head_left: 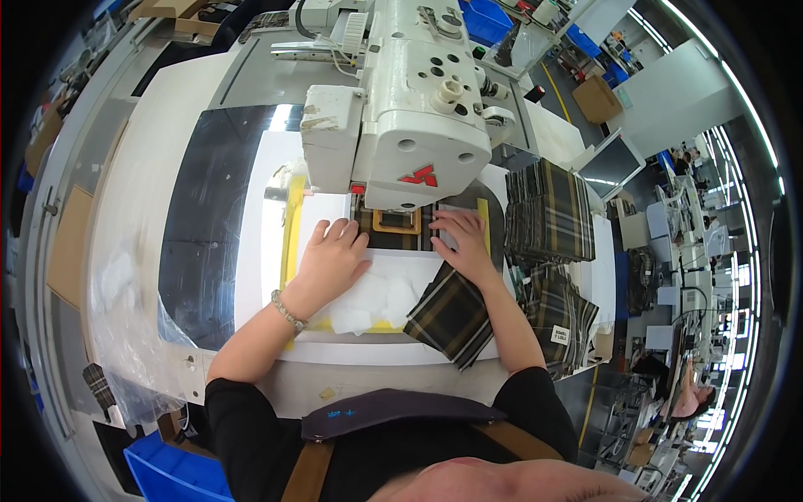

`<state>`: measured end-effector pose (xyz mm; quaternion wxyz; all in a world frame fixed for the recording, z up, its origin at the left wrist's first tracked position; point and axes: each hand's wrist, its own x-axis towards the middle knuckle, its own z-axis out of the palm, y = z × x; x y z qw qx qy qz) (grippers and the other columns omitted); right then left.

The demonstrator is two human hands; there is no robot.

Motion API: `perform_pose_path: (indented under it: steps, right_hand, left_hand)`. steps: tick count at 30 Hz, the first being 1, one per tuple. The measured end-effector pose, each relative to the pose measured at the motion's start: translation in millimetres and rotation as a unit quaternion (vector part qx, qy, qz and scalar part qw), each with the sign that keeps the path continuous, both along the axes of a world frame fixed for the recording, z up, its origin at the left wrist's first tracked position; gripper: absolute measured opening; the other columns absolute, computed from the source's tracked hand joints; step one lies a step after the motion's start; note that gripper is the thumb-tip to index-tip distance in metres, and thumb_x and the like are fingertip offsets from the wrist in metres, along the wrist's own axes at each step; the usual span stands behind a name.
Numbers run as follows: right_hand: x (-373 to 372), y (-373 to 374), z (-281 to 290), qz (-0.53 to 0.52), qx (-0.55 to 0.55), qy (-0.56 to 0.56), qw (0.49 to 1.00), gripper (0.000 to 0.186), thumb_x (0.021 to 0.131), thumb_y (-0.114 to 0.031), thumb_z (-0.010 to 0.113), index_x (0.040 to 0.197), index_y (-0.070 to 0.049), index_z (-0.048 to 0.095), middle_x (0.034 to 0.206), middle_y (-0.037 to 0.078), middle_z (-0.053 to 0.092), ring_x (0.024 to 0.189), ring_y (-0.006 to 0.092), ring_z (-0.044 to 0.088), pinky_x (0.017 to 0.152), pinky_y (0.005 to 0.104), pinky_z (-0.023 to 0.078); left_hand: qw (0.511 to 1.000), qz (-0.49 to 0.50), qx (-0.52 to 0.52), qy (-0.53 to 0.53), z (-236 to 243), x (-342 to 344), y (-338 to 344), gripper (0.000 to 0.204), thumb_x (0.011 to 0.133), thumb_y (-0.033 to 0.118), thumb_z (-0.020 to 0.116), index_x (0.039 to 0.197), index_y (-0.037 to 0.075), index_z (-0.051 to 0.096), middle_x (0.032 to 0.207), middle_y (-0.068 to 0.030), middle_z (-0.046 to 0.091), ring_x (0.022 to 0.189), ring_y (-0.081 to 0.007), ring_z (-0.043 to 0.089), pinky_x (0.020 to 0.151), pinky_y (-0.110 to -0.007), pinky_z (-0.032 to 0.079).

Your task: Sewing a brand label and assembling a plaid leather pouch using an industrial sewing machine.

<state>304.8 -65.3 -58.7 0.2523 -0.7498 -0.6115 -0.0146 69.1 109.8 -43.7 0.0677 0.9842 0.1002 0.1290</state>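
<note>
A dark plaid fabric piece [365,238] lies under the head of a white industrial sewing machine [418,125], with a small yellow rectangular frame [397,229] on top of it. My left hand [332,259] rests at the cloth's left edge, fingers laid out and slightly bent. On its right edge my right hand [462,243] lies with fingers apart. Neither hand grips anything I can see. White thin sheet pieces [376,301] are scattered between my forearms. Another plaid piece [452,314] sits beside my right forearm, partly under it.
To the right rises a tall stack of plaid pieces [552,209], with more plaid pieces [556,314] nearer me, one bearing a white label. Yellow strips [293,226] edge the white work plate. A shiny metal plate [209,243] spans the left. A blue bin [176,468] stands below left.
</note>
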Motion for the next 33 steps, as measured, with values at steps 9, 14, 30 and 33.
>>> perform_pose_path:
  steps: [9, 14, 30, 33]
  right_hand:
    - [3, -1, -4, 0.007, 0.008, 0.030, 1.000, 0.021, 0.080, -0.022, 0.069, 0.098, -0.014, 0.062, 0.121, 0.001, 0.059, 0.113, 0.0239, 0.051, 0.099, 0.0422, 0.030]
    - [3, -2, -4, 0.012, 0.021, 0.038, 0.999, 0.020, 0.079, -0.021, 0.069, 0.096, -0.013, 0.061, 0.122, 0.002, 0.059, 0.113, 0.0251, 0.051, 0.098, 0.0416, 0.031]
    - [4, -7, -6, 0.016, 0.001, 0.063, 0.998, 0.017, 0.082, -0.023, 0.067, 0.094, -0.014, 0.060, 0.123, 0.002, 0.058, 0.117, 0.0243, 0.049, 0.102, 0.0434, 0.031]
    - [5, -8, -6, 0.017, -0.003, 0.065, 0.998, 0.018, 0.083, -0.025, 0.066, 0.096, -0.014, 0.059, 0.126, 0.002, 0.057, 0.121, 0.0246, 0.047, 0.103, 0.0441, 0.031]
  left_hand:
    - [0.999, -0.013, 0.023, -0.046, -3, 1, 2, 0.036, 0.081, 0.029, 0.069, 0.108, 0.006, 0.063, 0.116, -0.0111, 0.061, 0.113, -0.0252, 0.052, 0.100, -0.043, 0.035]
    - [0.999, -0.009, 0.017, -0.042, 0, 2, 2, 0.036, 0.081, 0.028, 0.069, 0.110, 0.007, 0.062, 0.114, -0.0097, 0.061, 0.113, -0.0257, 0.052, 0.100, -0.042, 0.035]
    - [1.000, -0.019, 0.002, -0.014, -9, 4, 1, 0.044, 0.086, 0.029, 0.064, 0.125, 0.010, 0.056, 0.135, -0.0101, 0.052, 0.124, -0.0267, 0.047, 0.107, -0.048, 0.027]
    - [1.000, -0.026, 0.002, -0.014, -9, 6, 2, 0.046, 0.084, 0.029, 0.066, 0.125, 0.010, 0.056, 0.134, -0.0116, 0.053, 0.125, -0.0270, 0.047, 0.106, -0.048, 0.030]
